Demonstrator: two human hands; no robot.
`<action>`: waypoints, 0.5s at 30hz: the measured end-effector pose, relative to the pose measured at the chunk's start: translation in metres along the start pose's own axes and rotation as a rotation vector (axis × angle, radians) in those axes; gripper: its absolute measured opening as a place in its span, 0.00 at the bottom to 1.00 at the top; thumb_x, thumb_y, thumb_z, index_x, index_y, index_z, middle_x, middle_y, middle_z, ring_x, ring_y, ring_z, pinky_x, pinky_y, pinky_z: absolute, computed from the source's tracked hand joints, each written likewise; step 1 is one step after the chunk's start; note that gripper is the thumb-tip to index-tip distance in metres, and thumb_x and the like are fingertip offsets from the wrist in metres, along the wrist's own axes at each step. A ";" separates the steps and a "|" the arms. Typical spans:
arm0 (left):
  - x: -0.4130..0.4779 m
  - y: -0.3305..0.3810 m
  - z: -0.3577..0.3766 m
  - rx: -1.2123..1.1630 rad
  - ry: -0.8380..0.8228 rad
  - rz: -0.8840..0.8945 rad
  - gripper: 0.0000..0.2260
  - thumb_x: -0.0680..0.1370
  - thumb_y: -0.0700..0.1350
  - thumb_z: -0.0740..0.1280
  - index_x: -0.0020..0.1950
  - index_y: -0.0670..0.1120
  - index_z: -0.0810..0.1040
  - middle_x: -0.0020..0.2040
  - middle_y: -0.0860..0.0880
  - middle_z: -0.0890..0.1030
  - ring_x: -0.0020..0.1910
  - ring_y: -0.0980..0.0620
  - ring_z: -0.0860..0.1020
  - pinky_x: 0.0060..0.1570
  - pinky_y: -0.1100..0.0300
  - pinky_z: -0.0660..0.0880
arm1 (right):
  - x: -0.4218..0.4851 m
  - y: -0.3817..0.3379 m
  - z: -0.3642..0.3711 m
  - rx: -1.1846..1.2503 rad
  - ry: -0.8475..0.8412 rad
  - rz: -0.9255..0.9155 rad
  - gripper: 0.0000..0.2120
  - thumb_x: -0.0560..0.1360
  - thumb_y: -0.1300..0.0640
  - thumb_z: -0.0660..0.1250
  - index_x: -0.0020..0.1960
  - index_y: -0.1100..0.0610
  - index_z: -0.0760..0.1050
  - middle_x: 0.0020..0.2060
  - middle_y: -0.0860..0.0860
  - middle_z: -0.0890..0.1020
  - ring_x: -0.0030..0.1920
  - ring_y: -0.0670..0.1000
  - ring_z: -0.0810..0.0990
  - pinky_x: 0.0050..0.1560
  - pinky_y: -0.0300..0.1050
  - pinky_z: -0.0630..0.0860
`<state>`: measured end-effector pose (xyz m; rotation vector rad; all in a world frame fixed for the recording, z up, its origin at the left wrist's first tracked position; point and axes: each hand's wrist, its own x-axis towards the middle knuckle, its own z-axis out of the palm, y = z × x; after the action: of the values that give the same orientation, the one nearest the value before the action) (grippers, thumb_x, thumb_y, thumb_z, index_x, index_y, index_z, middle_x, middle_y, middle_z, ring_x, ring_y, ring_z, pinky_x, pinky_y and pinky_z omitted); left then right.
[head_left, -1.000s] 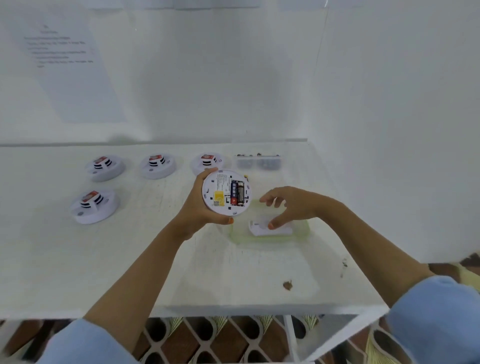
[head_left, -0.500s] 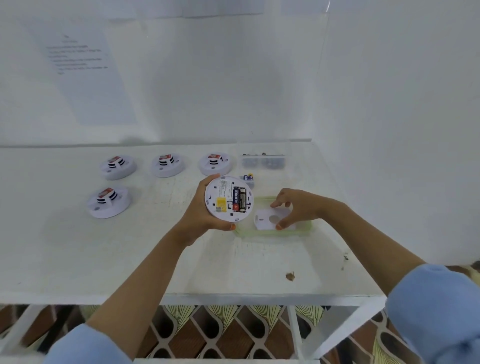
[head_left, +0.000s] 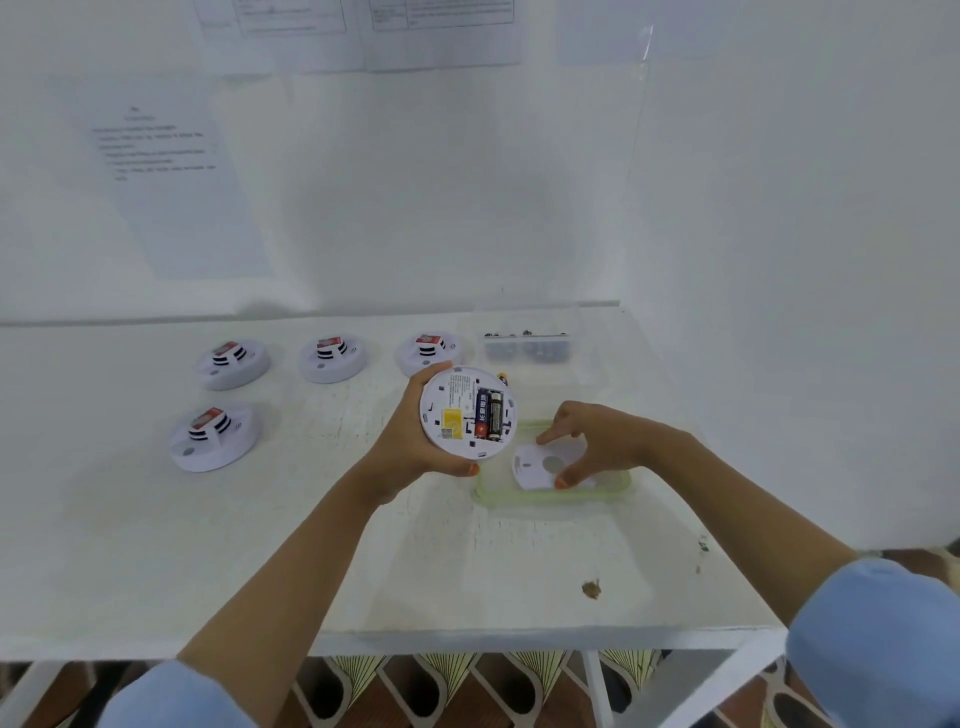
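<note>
My left hand (head_left: 410, 441) grips a round white smoke detector (head_left: 467, 413) above the table, its back turned to me. Two batteries sit side by side in its open compartment beside a yellow label. My right hand (head_left: 592, 441) pinches a white round cover plate (head_left: 535, 465) with a hole in its middle, thumb below and fingers above. The plate is tilted up over a shallow green-rimmed tray (head_left: 550, 496) on the table.
Several more white smoke detectors (head_left: 215, 436) lie face up on the white table (head_left: 156, 545) at the left and back. A clear box of batteries (head_left: 524, 345) stands at the back by the right wall. A loose battery (head_left: 502, 376) peeks out behind the held detector.
My right hand has picked the cover plate up from the tray and tilted it upward. The left hand keeps the detector in much the same place.
</note>
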<state>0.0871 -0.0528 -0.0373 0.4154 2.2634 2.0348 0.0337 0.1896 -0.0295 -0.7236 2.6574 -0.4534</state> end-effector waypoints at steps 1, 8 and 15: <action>0.002 0.000 0.001 -0.004 -0.003 0.000 0.44 0.56 0.31 0.75 0.66 0.55 0.62 0.61 0.54 0.72 0.56 0.60 0.75 0.41 0.59 0.79 | 0.001 0.000 -0.001 -0.012 0.009 0.003 0.29 0.68 0.49 0.73 0.67 0.50 0.70 0.57 0.49 0.70 0.59 0.49 0.70 0.58 0.40 0.66; 0.013 -0.001 0.005 -0.011 -0.025 0.003 0.45 0.55 0.31 0.74 0.66 0.56 0.61 0.61 0.54 0.72 0.58 0.57 0.74 0.42 0.62 0.78 | 0.004 -0.001 -0.002 -0.072 -0.006 0.017 0.33 0.64 0.48 0.76 0.66 0.52 0.70 0.57 0.49 0.70 0.57 0.49 0.70 0.58 0.42 0.69; 0.021 -0.004 0.008 -0.006 -0.032 0.012 0.45 0.55 0.31 0.75 0.66 0.56 0.62 0.62 0.53 0.71 0.59 0.56 0.73 0.46 0.63 0.78 | 0.003 -0.010 -0.006 -0.087 0.035 0.026 0.30 0.63 0.50 0.77 0.62 0.56 0.72 0.56 0.51 0.74 0.52 0.48 0.71 0.52 0.39 0.70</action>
<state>0.0686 -0.0400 -0.0394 0.4582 2.2416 2.0251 0.0330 0.1807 -0.0213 -0.7120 2.7304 -0.3480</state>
